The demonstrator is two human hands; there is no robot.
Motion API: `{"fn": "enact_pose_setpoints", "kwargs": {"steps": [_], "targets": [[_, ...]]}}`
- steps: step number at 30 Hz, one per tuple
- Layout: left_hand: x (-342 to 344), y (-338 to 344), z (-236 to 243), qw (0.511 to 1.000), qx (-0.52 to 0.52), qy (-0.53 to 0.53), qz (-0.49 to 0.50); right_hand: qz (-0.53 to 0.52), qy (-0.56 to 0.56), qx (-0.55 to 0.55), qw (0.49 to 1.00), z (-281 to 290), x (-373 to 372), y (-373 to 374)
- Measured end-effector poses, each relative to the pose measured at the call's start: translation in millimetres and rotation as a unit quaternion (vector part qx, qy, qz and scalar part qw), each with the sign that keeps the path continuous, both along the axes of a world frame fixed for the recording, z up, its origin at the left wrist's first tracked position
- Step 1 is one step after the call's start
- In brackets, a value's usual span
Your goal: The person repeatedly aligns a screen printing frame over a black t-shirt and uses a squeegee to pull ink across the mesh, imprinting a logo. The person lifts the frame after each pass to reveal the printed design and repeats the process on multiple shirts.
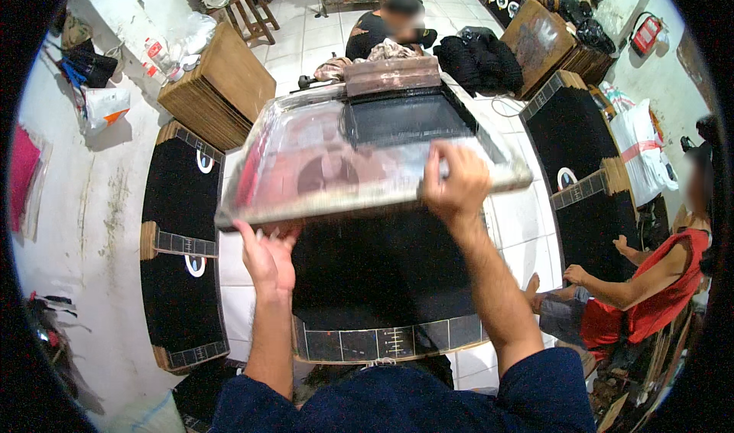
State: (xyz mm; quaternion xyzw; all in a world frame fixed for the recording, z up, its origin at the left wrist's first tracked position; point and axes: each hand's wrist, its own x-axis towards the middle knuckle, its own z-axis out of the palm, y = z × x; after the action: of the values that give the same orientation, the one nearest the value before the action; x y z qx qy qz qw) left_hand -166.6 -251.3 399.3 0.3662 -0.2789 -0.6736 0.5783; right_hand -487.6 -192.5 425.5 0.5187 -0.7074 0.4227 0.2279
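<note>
A screen printing frame (pixel 336 206) is tilted up in front of me, its near edge raised above a black cloth (pixel 375 276) on a long board. My right hand (pixel 457 180) is closed round the near rim, right of its middle. At the near left corner my left hand (pixel 267 261) holds the frame palm up, thumb at the edge and fingers partly hidden beneath. Dark ink (pixel 413 115) covers the mesh's far right part. Across the frame's far end rests a wooden-handled squeegee (pixel 391 76). A strip with ruled marks (pixel 390 343) borders the board's near end.
Boards with black cloth and round white prints stand along the left (pixel 180 203) and right (pixel 585 180). A person in a red top (pixel 642 288) works at the right boards. Another person (pixel 386 27) sits beyond the frame. Stacked brown boards (pixel 218 81) stand far left.
</note>
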Motion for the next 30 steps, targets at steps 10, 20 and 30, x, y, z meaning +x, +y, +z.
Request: {"fn": "enact_pose_setpoints", "kwargs": {"steps": [10, 20, 30], "targets": [[41.0, 33.2, -180.8, 0.899, 0.292, -0.297, -0.135, 0.064, -0.034, 0.224, 0.972, -143.2, -74.2, -72.9], [41.6, 55.3, -226.0, 0.759, -0.038, -0.64, 0.116, 0.127, 0.158, 0.401, 0.893, -149.4, -141.8, -258.7], [35.6, 59.6, -227.8, 0.71, -0.021, -0.695, 0.109, 0.126, 0.09, 0.34, 0.928, -153.3, -124.2, -245.7]]}}
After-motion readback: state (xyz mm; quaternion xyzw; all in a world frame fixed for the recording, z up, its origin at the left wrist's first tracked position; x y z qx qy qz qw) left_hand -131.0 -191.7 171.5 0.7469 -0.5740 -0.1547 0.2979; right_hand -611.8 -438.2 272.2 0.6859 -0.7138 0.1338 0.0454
